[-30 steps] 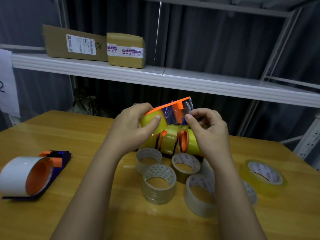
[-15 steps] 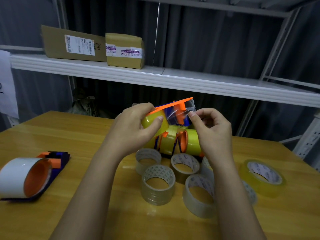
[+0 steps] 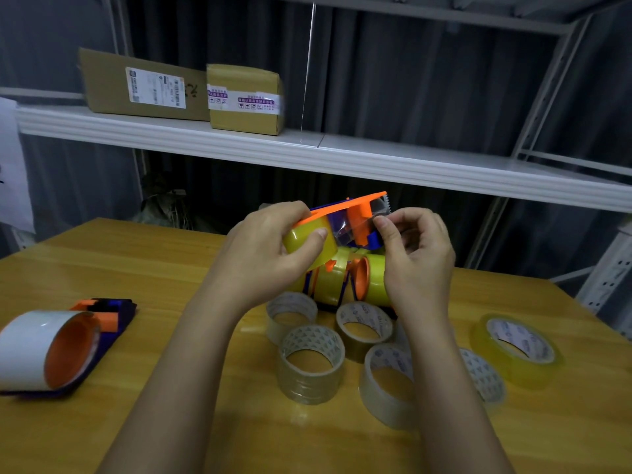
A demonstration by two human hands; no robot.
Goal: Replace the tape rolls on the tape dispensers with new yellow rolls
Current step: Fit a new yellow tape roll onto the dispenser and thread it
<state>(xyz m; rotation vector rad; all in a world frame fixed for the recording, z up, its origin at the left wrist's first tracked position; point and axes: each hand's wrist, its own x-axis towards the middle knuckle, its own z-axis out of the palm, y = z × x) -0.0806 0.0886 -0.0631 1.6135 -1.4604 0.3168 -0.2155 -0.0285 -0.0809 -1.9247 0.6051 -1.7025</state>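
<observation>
Held above the worktop [image 3: 102,261] at 12 o'clock: orange-and-blue tape dispenser [image 3: 345,213], yellow roll [image 3: 307,242] fitted, left hand [image 3: 270,254] curled round roll and frame. Right hand [image 3: 415,254] fingers [image 3: 384,230] pinched on the clear tape end [image 3: 352,230] near the serrated blade at 1 o'clock. Best kept taut, flat, drawn squarely over the teeth. Old clear rolls [image 3: 311,364] at 6 o'clock.

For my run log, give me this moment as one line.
step: threading tape | left hand: grips yellow roll on dispenser | right hand: pinches tape end by cutter | table: loose rolls, another dispenser
</observation>
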